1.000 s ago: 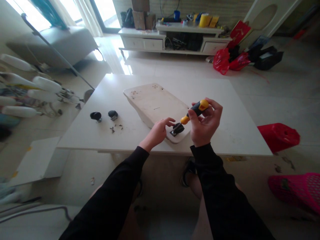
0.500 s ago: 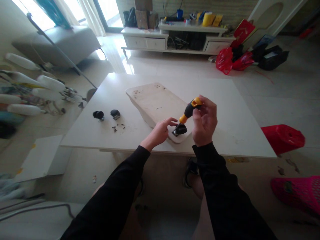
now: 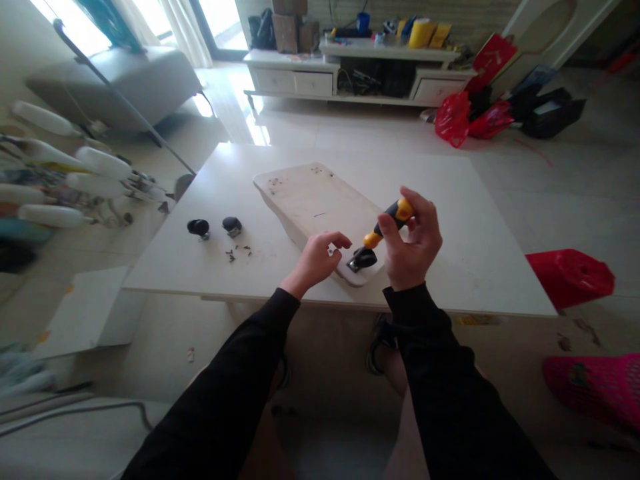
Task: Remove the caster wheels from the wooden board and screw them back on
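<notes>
My right hand (image 3: 416,243) grips a yellow-and-black screwdriver (image 3: 393,223), which slants down to a black caster wheel (image 3: 365,258) with a metal plate. This caster sits on the near corner of a pale wooden board (image 3: 320,200); the screwdriver's tip is hidden around it. Just left of the caster, my left hand (image 3: 323,257) hovers by the board's edge with its fingers curved and apart. Two more black casters, one (image 3: 199,228) at the left and another (image 3: 231,225) beside it, stand on the table. Several small screws (image 3: 231,255) lie scattered in front of them.
The white table (image 3: 450,267) carries the board, casters and screws. A red container (image 3: 570,277) stands past its right edge, and a pink basket (image 3: 595,383) is at lower right. A white box (image 3: 93,310) is on the floor at left; a low cabinet (image 3: 295,81) is at the back.
My left hand has drawn slightly back from the caster, its fingers curling. The screwdriver handle and my right hand have shifted a little right, and my right fingers have changed their hold.
</notes>
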Available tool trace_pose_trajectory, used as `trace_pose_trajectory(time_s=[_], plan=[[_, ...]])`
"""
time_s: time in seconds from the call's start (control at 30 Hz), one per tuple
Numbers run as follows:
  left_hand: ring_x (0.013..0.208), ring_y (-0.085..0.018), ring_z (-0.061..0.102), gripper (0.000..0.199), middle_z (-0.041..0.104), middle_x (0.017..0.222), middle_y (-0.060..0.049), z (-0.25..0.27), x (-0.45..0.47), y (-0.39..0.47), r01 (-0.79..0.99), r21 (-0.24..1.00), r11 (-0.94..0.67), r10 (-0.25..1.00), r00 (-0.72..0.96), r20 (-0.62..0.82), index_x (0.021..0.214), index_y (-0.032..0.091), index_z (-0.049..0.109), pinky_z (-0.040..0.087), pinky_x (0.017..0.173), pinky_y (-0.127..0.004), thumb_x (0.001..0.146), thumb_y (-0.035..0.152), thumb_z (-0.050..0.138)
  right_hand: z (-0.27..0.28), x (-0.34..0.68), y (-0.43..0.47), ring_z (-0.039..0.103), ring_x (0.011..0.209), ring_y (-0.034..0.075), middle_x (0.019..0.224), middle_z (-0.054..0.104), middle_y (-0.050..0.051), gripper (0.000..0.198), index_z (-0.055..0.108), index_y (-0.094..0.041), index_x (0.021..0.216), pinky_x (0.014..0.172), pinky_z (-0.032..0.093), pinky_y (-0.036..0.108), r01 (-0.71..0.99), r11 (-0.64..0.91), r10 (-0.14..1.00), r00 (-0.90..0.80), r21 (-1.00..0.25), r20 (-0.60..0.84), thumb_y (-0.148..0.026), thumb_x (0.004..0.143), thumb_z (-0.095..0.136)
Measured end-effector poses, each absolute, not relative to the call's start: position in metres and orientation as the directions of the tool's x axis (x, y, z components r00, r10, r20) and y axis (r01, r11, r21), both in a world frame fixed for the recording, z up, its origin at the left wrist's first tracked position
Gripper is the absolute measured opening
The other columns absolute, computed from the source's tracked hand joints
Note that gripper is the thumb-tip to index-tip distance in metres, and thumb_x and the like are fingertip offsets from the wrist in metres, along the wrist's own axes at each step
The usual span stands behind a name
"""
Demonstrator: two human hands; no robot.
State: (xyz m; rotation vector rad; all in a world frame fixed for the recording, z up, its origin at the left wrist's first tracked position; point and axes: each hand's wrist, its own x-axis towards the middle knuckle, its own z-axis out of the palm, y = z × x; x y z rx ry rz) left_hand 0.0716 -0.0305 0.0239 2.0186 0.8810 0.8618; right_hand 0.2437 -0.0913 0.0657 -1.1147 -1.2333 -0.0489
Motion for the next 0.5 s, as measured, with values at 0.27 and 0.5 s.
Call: trace_pose_trajectory(time_s=[0.27,0.5], plan=[[0.092,-0.019,0.072,0.031,0.083,0.095,-0.003,0.0256,0.0701,-0.0347,0.299,0.815,-0.496,0.754,0.613,0.234,0.094,0.02,0.083,0.057,0.087,-0.033,0.077,0.0,0.067,0.0692,0.2436,-0.0901,0.069,0.111,0.02,0.121,0.065,0.003,0.037,0.069,-0.038,0.139,0.085,0.064,0.038,0.552,0.548,0.506,0.379,-0.628,0.775,-0.038,0.103,0.06],[0.091,-0.018,0.071,0.041,0.084,0.097,-0.002,0.0272,0.0695,-0.0307,0.326,0.817,-0.475,0.776,0.592,0.215,0.098,0.02,0.083,0.056,0.087,-0.033,0.076,-0.005,0.058,0.0735,0.2473,-0.0884,0.07,0.096,0.015,0.111,0.066,0.0,0.035,0.073,-0.032,0.118,0.083,0.066,0.035,0.518,0.533,0.482,0.464,-0.669,0.743,-0.042,0.087,0.085]])
